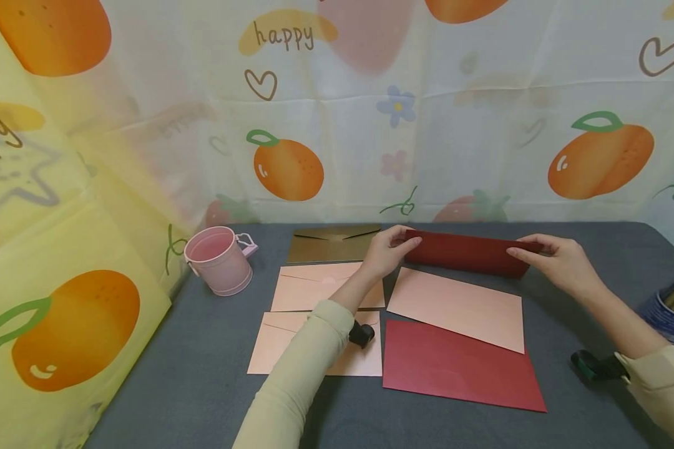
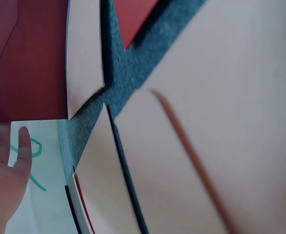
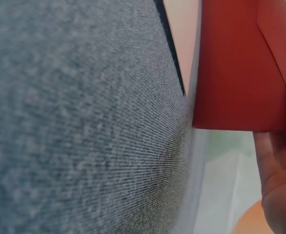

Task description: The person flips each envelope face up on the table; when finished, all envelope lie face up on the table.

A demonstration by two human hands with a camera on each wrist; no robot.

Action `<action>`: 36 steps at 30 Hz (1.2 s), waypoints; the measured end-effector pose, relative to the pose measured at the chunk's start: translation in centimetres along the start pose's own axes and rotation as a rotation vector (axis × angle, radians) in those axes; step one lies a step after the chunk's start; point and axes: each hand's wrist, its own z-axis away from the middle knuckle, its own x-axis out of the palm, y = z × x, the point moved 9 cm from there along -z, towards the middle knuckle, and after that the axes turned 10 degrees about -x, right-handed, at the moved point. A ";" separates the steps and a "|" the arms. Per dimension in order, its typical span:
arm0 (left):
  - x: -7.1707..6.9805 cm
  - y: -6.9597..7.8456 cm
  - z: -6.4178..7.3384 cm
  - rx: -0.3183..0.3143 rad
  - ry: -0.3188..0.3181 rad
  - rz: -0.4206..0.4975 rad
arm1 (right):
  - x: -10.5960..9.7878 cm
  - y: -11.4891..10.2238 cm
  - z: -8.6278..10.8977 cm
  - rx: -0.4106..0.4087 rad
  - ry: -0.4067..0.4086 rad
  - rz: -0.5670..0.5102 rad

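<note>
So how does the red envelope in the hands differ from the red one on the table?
The held envelope is raised between the left hand and right hand; the lying envelope rests flat. A pink envelope overlaps the lying envelope, not the held envelope. Both are red.

Red envelope point(image 1: 466, 254), held tilted (flap point(image 3: 283, 34) visible).

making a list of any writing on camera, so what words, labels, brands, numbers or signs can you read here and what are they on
"happy": on the back cloth, upper part.
"ppy": on the left cloth, its start cut off by the picture's edge.
Faint marks on the back cloth's left side: too blurred to read.
Envelopes and pink bucket: no readable text.
</note>
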 end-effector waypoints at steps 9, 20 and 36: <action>0.3 -1.4 -0.1 -0.063 -0.036 -0.167 | 1.1 1.5 -0.5 0.071 -0.113 -0.034; 0.9 -2.0 -0.2 -0.063 -0.088 -0.294 | 2.9 2.7 -0.5 0.032 -0.277 0.075; -0.1 -3.0 -0.1 -0.196 0.048 -0.176 | 4.6 3.2 -1.8 0.131 -0.233 -0.041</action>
